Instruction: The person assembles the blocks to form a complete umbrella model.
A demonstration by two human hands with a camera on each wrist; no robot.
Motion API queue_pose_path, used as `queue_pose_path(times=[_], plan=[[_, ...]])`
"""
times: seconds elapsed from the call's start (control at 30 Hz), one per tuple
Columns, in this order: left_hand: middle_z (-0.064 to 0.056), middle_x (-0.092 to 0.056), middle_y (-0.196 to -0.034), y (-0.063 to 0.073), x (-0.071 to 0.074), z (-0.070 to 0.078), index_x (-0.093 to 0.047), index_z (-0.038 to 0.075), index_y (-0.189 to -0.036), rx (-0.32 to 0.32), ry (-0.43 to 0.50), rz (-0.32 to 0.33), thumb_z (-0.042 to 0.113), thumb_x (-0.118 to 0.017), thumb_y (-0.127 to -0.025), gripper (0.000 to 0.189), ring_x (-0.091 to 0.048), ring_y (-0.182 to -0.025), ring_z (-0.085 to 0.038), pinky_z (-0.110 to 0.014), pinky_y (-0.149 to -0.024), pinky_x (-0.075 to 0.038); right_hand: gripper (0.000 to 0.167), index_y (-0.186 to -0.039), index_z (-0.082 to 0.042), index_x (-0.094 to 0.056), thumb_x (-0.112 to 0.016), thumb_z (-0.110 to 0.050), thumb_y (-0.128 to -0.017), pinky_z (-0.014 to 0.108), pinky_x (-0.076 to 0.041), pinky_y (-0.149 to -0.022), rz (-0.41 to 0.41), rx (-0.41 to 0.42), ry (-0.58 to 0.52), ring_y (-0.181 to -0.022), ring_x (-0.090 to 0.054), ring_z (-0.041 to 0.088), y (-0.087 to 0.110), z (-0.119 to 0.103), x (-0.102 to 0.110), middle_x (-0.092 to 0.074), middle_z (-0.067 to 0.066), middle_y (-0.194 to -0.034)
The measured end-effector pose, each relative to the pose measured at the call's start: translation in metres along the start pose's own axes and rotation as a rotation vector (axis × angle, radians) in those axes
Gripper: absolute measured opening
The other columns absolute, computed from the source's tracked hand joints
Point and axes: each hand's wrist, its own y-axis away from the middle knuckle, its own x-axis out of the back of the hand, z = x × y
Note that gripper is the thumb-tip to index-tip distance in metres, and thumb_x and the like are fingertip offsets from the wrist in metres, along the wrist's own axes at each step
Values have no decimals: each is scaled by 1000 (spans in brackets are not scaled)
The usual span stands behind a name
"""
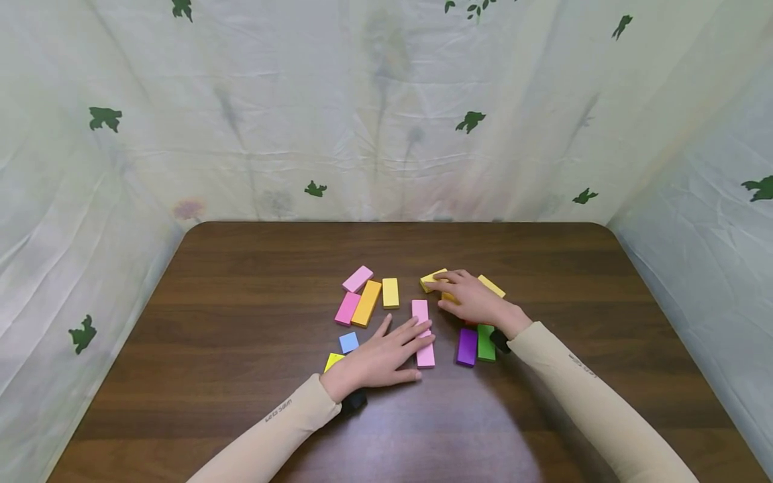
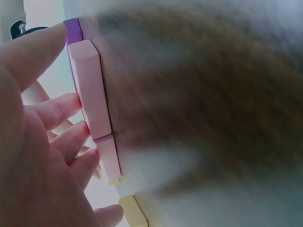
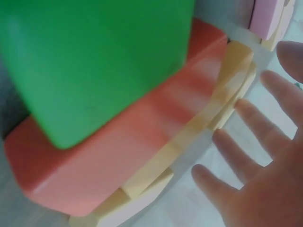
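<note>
My left hand (image 1: 383, 355) has its fingers spread, with fingertips touching a pair of pale pink blocks (image 2: 90, 85) set end to end. Over to the right, my right hand (image 1: 477, 298) reaches across a cluster of blocks, its fingers extended and slightly apart. Its fingertips are close to a yellow block (image 1: 432, 280); whether they touch it I cannot tell. Beneath that palm lie a red block (image 3: 128, 151) and an orange-yellow block (image 3: 232, 66), mostly hidden in the head view. A green block (image 1: 486, 343) and a purple block (image 1: 467, 347) lie near the right wrist.
Left of centre lie an orange block (image 1: 366, 304), a hot pink block (image 1: 347, 308), a light pink block (image 1: 358, 279) and a yellow block (image 1: 390, 293). A blue block (image 1: 348, 342) and a bright yellow block (image 1: 333, 361) sit beside my left wrist. Fabric (image 1: 386, 134) surrounds the wooden table (image 1: 241, 268).
</note>
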Motion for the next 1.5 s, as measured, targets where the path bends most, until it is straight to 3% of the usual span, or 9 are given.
queue_pose_path(times=[0.43,0.67,0.77,1.2,1.5], plan=[[-2,-17,-159,0,-2,2,-34,16,-150,11,-12,1,46,-55,-94,67,-11,-144,-22,-60,-110,-9,30,-123,-6,-60,-57,-16,-95,52,-28,-107,-43,30,-74,-132,-39,33,-8,-3,-3,-44,16,-143],[-2,-16,-159,-1,-3,2,-33,16,-150,16,-14,-4,46,-55,-94,67,-12,-144,-23,-61,-110,-9,38,-132,-1,-55,-54,-8,-95,47,-32,-106,-31,106,-61,-130,-42,34,-11,-4,-3,-47,18,-140],[-2,-17,-158,0,-2,2,-34,16,-150,15,-19,-1,46,-55,-94,67,-13,-144,-24,-61,-109,-10,35,-129,-1,-58,-53,-6,-95,47,-32,-107,-33,133,-71,-131,-41,33,-12,-3,-4,-48,17,-140],[-2,-17,-159,0,-2,2,-34,15,-150,7,-21,8,45,-56,-94,67,-14,-144,-23,-61,-109,-11,30,-124,-3,-61,-50,-5,-96,45,-31,-107,-71,109,-158,-134,-38,30,-12,-6,-4,-46,14,-142],[-4,-16,-159,1,-1,2,-33,14,-150,-7,-31,14,44,-57,-94,68,-15,-144,-24,-60,-110,-10,29,-120,-3,-63,-50,-3,-95,44,-32,-107,-56,148,-171,-133,-40,29,-13,-7,-3,-49,14,-140]])
